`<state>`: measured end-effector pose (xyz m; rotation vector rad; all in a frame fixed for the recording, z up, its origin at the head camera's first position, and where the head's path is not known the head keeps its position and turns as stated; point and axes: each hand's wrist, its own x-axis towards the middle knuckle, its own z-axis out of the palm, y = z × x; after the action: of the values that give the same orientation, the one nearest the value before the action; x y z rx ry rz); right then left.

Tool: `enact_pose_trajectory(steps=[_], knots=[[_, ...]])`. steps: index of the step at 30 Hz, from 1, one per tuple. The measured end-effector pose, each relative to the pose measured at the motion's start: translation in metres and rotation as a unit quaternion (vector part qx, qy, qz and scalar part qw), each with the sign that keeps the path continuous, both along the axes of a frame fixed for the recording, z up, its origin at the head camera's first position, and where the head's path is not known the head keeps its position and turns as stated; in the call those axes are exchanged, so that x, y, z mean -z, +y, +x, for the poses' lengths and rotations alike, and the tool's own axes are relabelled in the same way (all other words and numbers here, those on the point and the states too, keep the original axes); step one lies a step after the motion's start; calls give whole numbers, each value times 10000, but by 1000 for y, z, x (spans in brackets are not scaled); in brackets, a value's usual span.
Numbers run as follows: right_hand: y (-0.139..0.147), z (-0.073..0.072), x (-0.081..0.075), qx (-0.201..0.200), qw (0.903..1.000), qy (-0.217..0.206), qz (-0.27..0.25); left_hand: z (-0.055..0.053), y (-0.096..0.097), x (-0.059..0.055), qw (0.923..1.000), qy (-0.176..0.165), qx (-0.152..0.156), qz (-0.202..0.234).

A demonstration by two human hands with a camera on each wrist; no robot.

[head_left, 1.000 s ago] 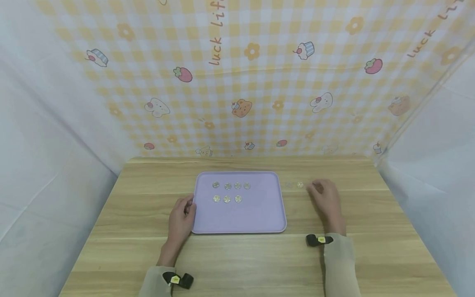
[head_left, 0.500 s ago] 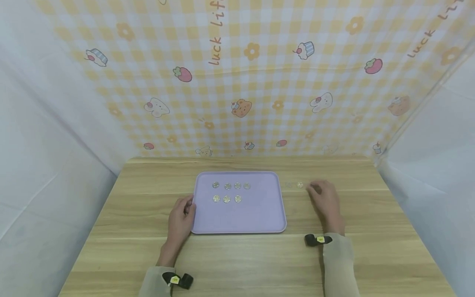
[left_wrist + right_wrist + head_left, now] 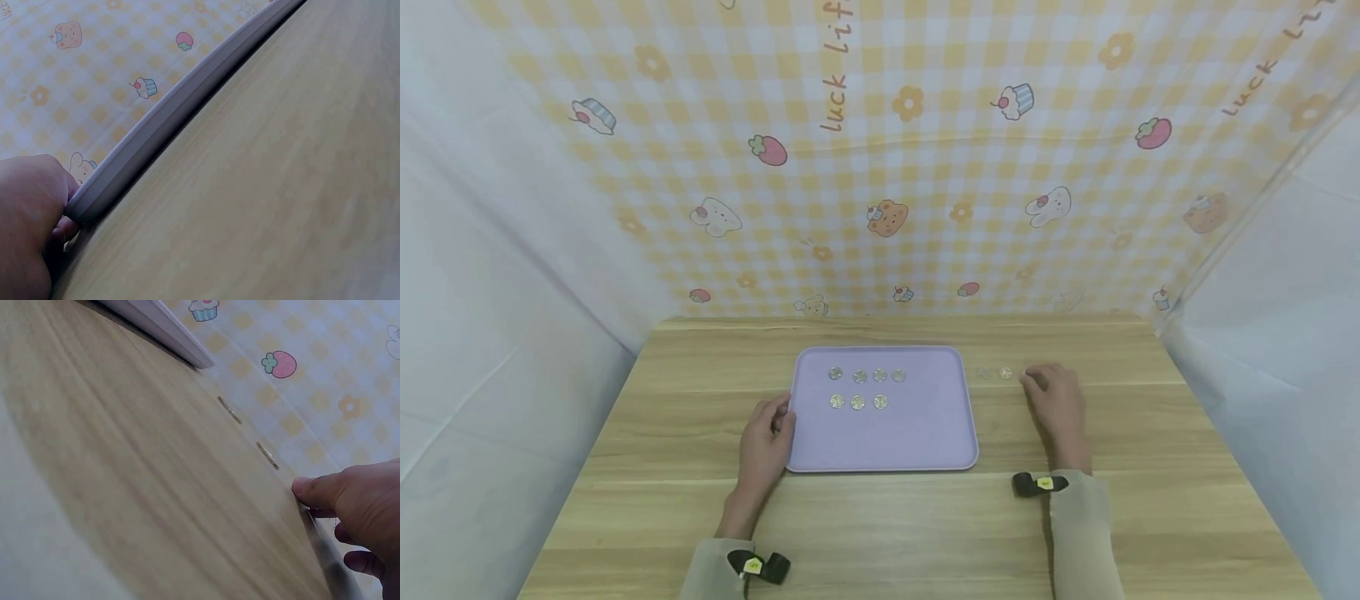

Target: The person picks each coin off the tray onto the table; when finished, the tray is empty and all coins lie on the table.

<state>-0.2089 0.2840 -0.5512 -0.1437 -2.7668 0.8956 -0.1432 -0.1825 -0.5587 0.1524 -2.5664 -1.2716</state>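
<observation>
Cannot tell whether pinching anything with the right hand, drawn close together at the fingertips, down at the tabletop. Just left, see two coins; probably best gripped by the edge. Farther left, find seven coins on the lilac tray, clamped at its left rim by the left hand.

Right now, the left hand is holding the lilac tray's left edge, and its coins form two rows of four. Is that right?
Not quite: the head view shows only three coins in the near row; the left hand does hold the lilac tray there.
</observation>
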Motion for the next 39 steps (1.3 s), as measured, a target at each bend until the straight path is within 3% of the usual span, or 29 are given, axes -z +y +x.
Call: enact_pose_trajectory(steps=[19, 26, 39], knots=[[-2, 0, 0, 55, 9998, -138, -140, -1, -1, 2, 10000, 47, 7, 25], [1, 1, 1, 275, 9954, -374, -838, -1, -1, 2, 10000, 57, 20, 49], [1, 2, -5, 378, 9931, -169, -1093, 0, 0, 1, 10000, -5, 31, 71]])
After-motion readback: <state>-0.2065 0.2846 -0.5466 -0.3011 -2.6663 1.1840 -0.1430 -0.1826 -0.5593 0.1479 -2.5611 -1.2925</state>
